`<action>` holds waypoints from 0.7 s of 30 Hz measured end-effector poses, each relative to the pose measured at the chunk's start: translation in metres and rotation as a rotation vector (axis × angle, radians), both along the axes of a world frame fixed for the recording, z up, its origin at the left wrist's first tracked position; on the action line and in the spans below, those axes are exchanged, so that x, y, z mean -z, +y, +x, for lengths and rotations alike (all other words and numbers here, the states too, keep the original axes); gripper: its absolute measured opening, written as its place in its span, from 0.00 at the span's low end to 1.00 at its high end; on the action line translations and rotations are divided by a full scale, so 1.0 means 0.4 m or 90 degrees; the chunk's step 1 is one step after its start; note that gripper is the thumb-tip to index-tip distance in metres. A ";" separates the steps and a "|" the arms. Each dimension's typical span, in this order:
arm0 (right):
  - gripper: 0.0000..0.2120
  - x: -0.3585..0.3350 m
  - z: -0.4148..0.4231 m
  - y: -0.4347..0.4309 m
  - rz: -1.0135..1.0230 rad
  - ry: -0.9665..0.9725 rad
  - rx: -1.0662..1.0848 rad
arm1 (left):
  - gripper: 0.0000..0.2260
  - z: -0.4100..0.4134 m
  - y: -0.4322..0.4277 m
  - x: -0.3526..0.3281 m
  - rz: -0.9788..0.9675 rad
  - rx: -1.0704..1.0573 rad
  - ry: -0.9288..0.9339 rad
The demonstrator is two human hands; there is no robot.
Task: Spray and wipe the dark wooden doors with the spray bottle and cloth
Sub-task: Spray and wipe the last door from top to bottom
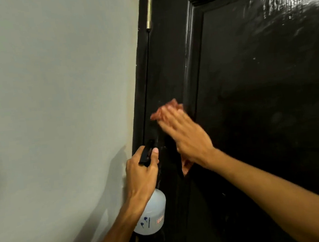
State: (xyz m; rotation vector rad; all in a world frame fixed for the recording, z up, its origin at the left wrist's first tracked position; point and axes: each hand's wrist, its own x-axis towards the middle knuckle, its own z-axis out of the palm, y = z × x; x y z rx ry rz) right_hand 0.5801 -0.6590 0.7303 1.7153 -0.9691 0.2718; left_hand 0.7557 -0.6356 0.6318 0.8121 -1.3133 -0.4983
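While the head view is my only feed, it reads well enough. Left hand (140, 170) curls round the black trigger head of the spray bottle (152, 214), whose white body hangs below the wrist, close to the door (262, 110) at its hinge side, beside the wall (53, 92). Right hand (185, 135) — motion-blurred — lies flat, fingers straight, pressing the reddish cloth (165, 109) against the stile just left of the panel moulding. Cloth shows past the fingertips and below the wrist. Step in hand, I judge: wiping. To do it well — even pressure, long overlapping strokes, cloth run into the moulding groove, bottle held clear.
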 end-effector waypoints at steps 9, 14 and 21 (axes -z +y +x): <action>0.38 -0.145 0.063 -0.050 -0.055 -0.046 0.005 | 0.09 0.059 -0.023 0.036 -0.007 -0.037 -0.010; 0.37 0.221 0.072 -0.053 0.147 0.220 -0.004 | 0.12 0.070 -0.001 0.052 0.001 -0.046 -0.018; 0.39 -0.036 0.080 -0.053 -0.021 -0.066 0.009 | 0.09 0.090 0.007 0.075 0.003 -0.061 0.000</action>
